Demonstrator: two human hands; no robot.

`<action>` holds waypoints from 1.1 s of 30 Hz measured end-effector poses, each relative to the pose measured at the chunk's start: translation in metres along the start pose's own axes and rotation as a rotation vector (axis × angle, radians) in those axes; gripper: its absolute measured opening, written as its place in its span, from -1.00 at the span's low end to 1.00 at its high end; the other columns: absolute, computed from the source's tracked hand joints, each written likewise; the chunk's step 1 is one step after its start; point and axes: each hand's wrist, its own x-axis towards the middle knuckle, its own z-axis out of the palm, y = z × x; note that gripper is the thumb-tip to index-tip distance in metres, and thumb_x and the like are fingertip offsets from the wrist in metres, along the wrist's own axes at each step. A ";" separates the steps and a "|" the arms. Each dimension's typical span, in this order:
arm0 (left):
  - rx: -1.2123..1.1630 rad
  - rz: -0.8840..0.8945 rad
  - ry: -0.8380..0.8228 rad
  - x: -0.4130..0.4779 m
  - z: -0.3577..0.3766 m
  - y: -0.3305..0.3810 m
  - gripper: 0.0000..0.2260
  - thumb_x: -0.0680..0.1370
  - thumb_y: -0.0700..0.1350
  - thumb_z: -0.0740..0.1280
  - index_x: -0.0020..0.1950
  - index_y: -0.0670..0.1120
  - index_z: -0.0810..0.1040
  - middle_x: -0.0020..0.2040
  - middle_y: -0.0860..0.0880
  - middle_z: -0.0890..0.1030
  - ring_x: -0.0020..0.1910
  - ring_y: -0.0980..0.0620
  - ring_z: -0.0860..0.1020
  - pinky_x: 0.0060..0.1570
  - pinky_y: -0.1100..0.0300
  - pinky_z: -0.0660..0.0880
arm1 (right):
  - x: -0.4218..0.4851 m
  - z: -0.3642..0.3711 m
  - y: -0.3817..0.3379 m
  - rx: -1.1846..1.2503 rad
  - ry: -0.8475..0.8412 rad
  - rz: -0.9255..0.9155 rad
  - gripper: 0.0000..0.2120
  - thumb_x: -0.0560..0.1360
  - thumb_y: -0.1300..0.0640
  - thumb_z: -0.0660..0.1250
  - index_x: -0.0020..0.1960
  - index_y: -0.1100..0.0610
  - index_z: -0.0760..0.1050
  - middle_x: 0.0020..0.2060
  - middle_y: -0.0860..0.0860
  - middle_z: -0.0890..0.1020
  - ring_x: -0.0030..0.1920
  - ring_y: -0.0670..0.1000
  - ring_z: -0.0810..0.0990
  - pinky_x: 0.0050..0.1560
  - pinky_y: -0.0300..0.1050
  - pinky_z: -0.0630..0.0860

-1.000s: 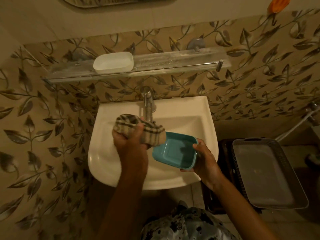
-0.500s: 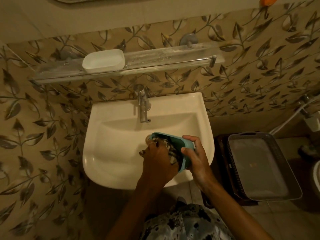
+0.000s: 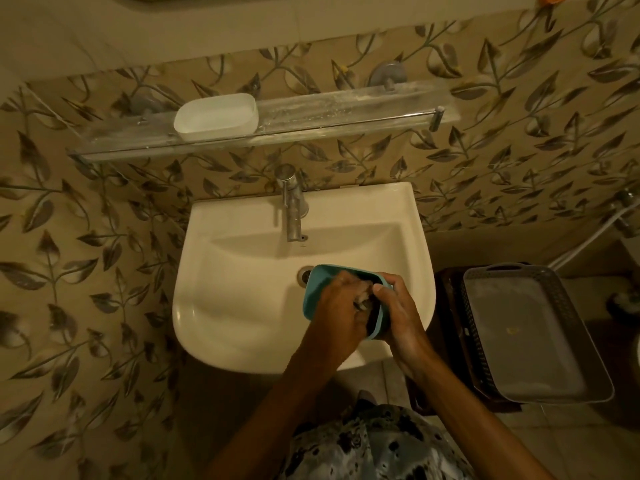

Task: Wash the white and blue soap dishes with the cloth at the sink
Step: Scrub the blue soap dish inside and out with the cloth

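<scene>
Blue soap dish is tilted up over the sink near the drain. Right hand grips its edge, left hand is pressed inside, closed on the cloth I think, it's mostly hidden. White soap dish sits up on the shelf.

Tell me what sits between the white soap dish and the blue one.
In the head view, the tap stands between the white soap dish and the blue soap dish.
</scene>
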 end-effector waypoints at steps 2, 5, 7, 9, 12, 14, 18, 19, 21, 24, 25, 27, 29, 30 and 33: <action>0.100 -0.022 0.007 0.008 -0.006 -0.002 -0.66 0.50 -0.25 0.34 0.27 -0.19 0.49 0.27 -0.15 0.50 0.26 -0.08 0.44 0.30 0.15 0.35 | -0.001 -0.002 -0.003 0.002 0.036 -0.039 -0.48 0.30 -0.24 0.30 0.20 -0.07 0.41 0.15 0.08 0.55 0.11 0.11 0.60 -0.04 0.24 0.63; 0.243 -0.141 -0.040 0.015 -0.010 -0.007 -0.56 0.51 -0.15 0.36 0.37 -0.15 0.39 0.35 -0.13 0.44 0.34 -0.09 0.39 0.36 0.10 0.31 | -0.004 -0.002 -0.004 -0.017 0.052 -0.115 -0.53 0.32 -0.19 0.30 0.19 -0.07 0.41 0.14 0.04 0.52 0.09 0.07 0.59 -0.15 0.10 0.66; 0.295 -0.153 -0.085 0.013 -0.006 -0.005 -0.56 0.51 -0.12 0.35 0.36 -0.12 0.38 0.32 -0.11 0.47 0.31 -0.06 0.42 0.30 0.14 0.36 | -0.004 -0.001 -0.001 -0.010 0.091 -0.143 -0.61 0.38 -0.11 0.26 0.19 -0.07 0.41 0.13 0.03 0.53 0.08 0.05 0.59 -0.20 -0.02 0.64; 0.259 -0.204 -0.118 0.010 -0.005 0.003 -0.62 0.50 -0.08 0.36 0.28 -0.12 0.44 0.21 -0.10 0.56 0.18 -0.06 0.52 0.17 0.12 0.49 | -0.004 -0.002 0.001 -0.037 0.118 -0.170 -0.62 0.39 -0.11 0.25 0.19 -0.07 0.41 0.12 0.00 0.54 0.07 0.03 0.60 -0.20 -0.08 0.63; 0.270 -0.166 -0.253 0.011 -0.006 0.015 -0.75 0.47 -0.06 0.37 0.11 -0.10 0.53 0.02 -0.08 0.63 -0.01 -0.05 0.59 -0.02 0.09 0.56 | -0.006 -0.003 0.009 -0.054 0.124 -0.188 -0.59 0.39 -0.17 0.26 0.18 -0.05 0.43 0.10 0.03 0.58 0.05 -0.01 0.63 -0.15 -0.12 0.62; 0.234 -0.139 -0.342 0.013 -0.008 0.027 -0.83 0.49 -0.10 0.34 0.04 -0.12 0.57 -0.06 -0.08 0.64 -0.08 -0.05 0.59 -0.11 0.12 0.55 | -0.006 -0.002 0.012 -0.033 0.135 -0.201 -0.60 0.41 -0.17 0.25 0.17 -0.02 0.44 0.09 0.10 0.60 0.04 0.01 0.64 -0.12 -0.13 0.62; -0.206 -0.338 -0.286 0.023 -0.006 0.027 -0.87 0.49 -0.11 0.31 -0.03 -0.12 0.59 -0.10 -0.10 0.66 -0.10 -0.05 0.62 -0.04 0.04 0.60 | -0.007 -0.006 0.007 -0.085 0.166 -0.282 -0.56 0.36 -0.25 0.21 0.16 -0.08 0.42 0.06 0.02 0.59 0.03 -0.06 0.63 -0.03 -0.16 0.61; -0.379 -0.452 -0.237 0.025 -0.005 0.023 -0.87 0.49 -0.09 0.32 -0.03 -0.10 0.59 -0.08 -0.08 0.66 -0.08 -0.04 0.62 -0.01 0.04 0.60 | -0.007 -0.005 0.005 -0.092 0.159 -0.288 -0.57 0.36 -0.25 0.22 0.16 -0.11 0.41 0.07 -0.01 0.58 0.03 -0.09 0.63 -0.05 -0.17 0.61; -0.707 -0.642 -0.130 0.028 -0.001 0.016 -0.85 0.49 -0.05 0.36 -0.02 -0.09 0.60 -0.05 -0.09 0.67 -0.05 -0.05 0.64 0.06 -0.03 0.59 | -0.006 -0.004 0.005 -0.099 0.149 -0.298 -0.61 0.39 -0.22 0.24 0.18 -0.14 0.39 0.08 -0.07 0.56 0.05 -0.13 0.62 -0.09 -0.17 0.63; -0.841 -0.706 0.083 0.031 0.001 0.006 -0.82 0.47 -0.06 0.41 -0.01 -0.13 0.62 -0.09 -0.13 0.69 -0.08 -0.07 0.66 0.01 -0.05 0.61 | -0.007 -0.002 0.005 -0.101 0.140 -0.322 -0.58 0.39 -0.20 0.27 0.21 -0.13 0.38 0.10 -0.09 0.54 0.08 -0.11 0.61 -0.07 -0.08 0.65; -0.726 -0.690 0.172 0.033 0.001 0.003 -0.81 0.45 -0.04 0.42 -0.03 -0.14 0.63 -0.12 -0.12 0.69 -0.11 -0.07 0.66 -0.04 0.00 0.62 | -0.009 -0.003 0.006 -0.085 0.143 -0.325 -0.56 0.37 -0.20 0.28 0.21 -0.12 0.38 0.11 -0.08 0.54 0.09 -0.09 0.61 -0.05 -0.04 0.65; -0.345 -0.589 0.320 0.036 -0.002 -0.003 -0.79 0.43 -0.01 0.43 -0.07 -0.13 0.63 -0.14 -0.08 0.68 -0.13 -0.05 0.63 -0.12 0.09 0.60 | -0.013 -0.002 0.012 -0.049 0.134 -0.324 -0.52 0.35 -0.21 0.30 0.23 -0.09 0.38 0.14 -0.02 0.54 0.12 -0.02 0.61 -0.01 0.04 0.65; -0.055 -0.459 0.300 0.034 -0.003 -0.003 -0.77 0.46 -0.01 0.37 0.02 -0.13 0.58 -0.03 -0.05 0.64 -0.02 -0.04 0.57 -0.07 0.16 0.50 | -0.016 -0.003 0.017 -0.004 0.125 -0.296 -0.49 0.34 -0.22 0.32 0.23 -0.09 0.38 0.17 0.02 0.53 0.14 0.05 0.60 0.01 0.13 0.63; -0.003 -0.390 0.250 0.031 -0.001 0.000 -0.77 0.49 -0.04 0.34 0.08 -0.13 0.55 0.02 -0.05 0.61 0.04 -0.03 0.54 -0.06 0.20 0.45 | -0.016 -0.004 0.017 0.013 0.125 -0.285 -0.50 0.33 -0.22 0.32 0.22 -0.11 0.39 0.18 0.03 0.53 0.14 0.06 0.60 0.00 0.13 0.64; -0.040 -0.165 0.066 0.022 0.009 0.015 -0.83 0.52 -0.15 0.30 0.09 -0.13 0.52 0.03 -0.09 0.61 0.03 -0.02 0.56 -0.05 0.19 0.52 | -0.006 -0.011 0.014 0.017 0.099 -0.260 -0.58 0.33 -0.22 0.31 0.17 -0.17 0.41 0.18 0.08 0.54 0.12 0.06 0.62 -0.02 0.12 0.64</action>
